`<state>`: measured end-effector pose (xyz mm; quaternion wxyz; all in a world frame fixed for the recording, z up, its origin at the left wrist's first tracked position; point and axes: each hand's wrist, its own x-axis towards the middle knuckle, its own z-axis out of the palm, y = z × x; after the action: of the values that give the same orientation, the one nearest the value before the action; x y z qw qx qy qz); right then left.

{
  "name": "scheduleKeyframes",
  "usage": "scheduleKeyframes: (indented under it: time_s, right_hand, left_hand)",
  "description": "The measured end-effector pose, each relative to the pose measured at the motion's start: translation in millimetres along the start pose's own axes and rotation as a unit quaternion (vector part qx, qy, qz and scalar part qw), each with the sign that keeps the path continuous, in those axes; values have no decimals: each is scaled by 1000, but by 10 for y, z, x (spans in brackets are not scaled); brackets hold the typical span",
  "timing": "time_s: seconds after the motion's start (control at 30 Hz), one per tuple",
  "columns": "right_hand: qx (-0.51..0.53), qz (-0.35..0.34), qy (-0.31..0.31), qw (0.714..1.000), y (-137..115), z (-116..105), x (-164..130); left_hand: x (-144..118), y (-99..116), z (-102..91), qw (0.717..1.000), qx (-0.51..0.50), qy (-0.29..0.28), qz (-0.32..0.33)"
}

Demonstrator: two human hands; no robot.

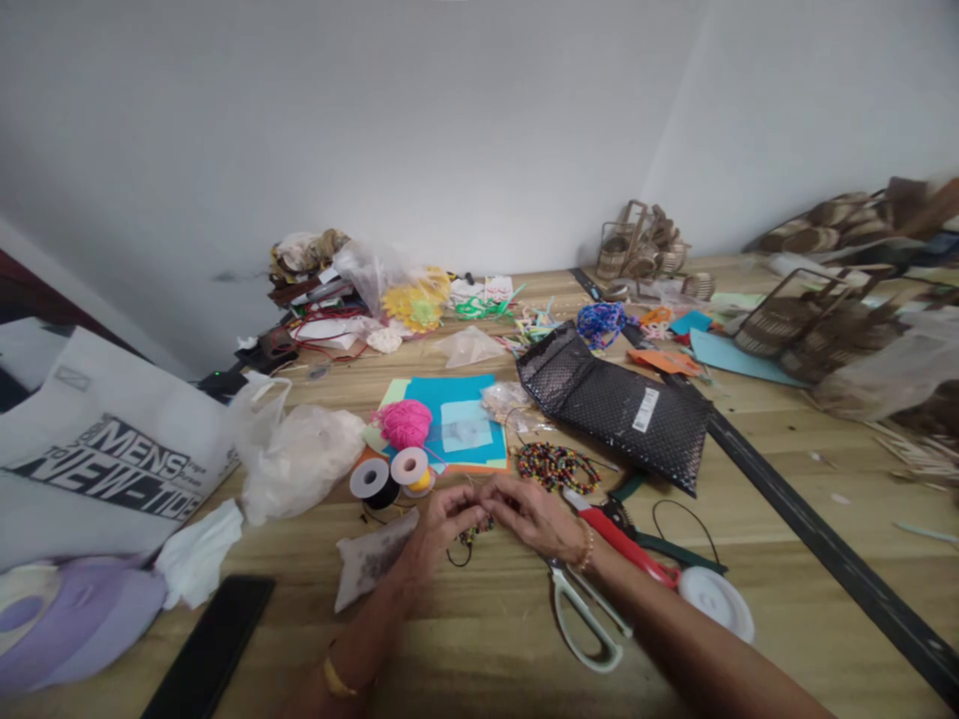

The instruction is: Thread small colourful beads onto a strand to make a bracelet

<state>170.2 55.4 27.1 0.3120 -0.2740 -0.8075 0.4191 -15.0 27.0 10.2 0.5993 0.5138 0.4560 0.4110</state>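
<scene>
Both hands, left hand (pixel 442 519) and right hand (pixel 535 517), pinch a beaded string (pixel 476 531) between closed fingertips near the table's (pixel 479 639) front edge

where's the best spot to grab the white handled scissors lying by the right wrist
Probably at the white loop handles, coming from the near edge of the table. The scissors lie flat with the loops pointing toward the person and free of clutter, while the blade end runs up under the right hand and beside the red tool.
</scene>
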Motion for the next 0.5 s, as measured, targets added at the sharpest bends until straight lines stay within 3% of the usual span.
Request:
scheduleKeyframes:
  time_s: [0.27,0.5]
  right_hand:
    - [162,88,7,983,-9,36,26]
    - [213,96,33,972,60,112,34]
  left_hand:
    - [-22,-24,65,998,-56,22,-14]
    - [7,-92,77,998,-57,15,2]
